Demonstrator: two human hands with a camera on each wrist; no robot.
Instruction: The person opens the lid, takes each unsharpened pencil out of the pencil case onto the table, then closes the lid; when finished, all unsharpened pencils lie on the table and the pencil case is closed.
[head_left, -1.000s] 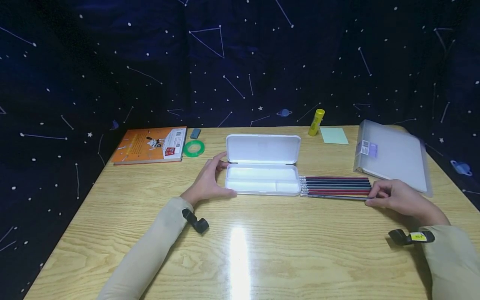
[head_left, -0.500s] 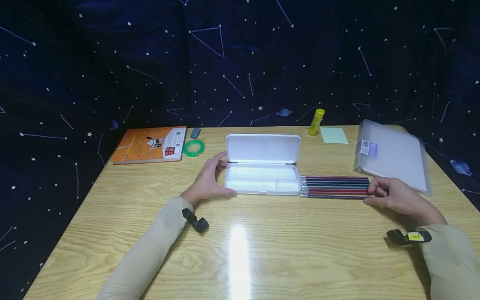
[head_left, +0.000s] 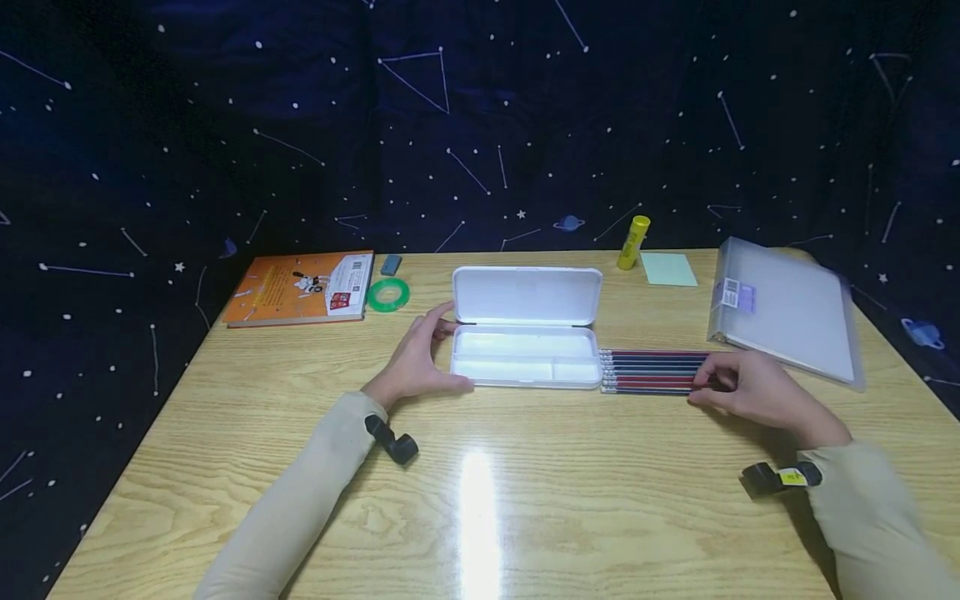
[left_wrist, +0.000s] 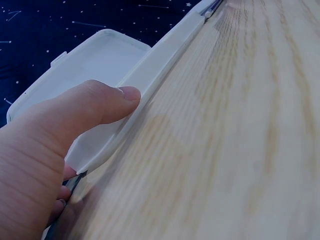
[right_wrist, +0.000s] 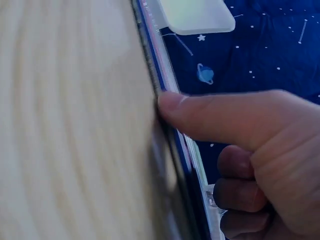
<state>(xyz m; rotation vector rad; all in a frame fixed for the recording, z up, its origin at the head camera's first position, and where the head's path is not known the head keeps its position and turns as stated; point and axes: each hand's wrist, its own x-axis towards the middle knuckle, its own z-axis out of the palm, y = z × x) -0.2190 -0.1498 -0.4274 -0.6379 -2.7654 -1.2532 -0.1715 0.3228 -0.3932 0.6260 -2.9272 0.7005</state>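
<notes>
A white pencil case [head_left: 527, 297] lies at the middle of the table, its lid raised and its tray with compartments bare inside. My left hand [head_left: 415, 360] grips its left end, thumb [left_wrist: 127, 95] along the front wall and the other fingers towards the back corner. Right of the case lies a flat row of several dark and red pencils [head_left: 648, 372], eraser ends against the case. My right hand [head_left: 761, 396] holds the row near its far right end, thumb [right_wrist: 190, 112] against the nearest pencil and fingers curled. The pencils' right ends are hidden behind this hand.
An orange book [head_left: 296, 287], a blue eraser [head_left: 391, 265] and a green tape roll [head_left: 387, 295] lie at the back left. Behind the pencils are a yellow glue stick [head_left: 633, 242], pale green sticky notes [head_left: 668, 269] and a clear binder [head_left: 787, 308].
My right hand has moved left along the pencils, and the nearest pencil, slanted before, now lies in line with the row. The left hand and the case have stayed put.
</notes>
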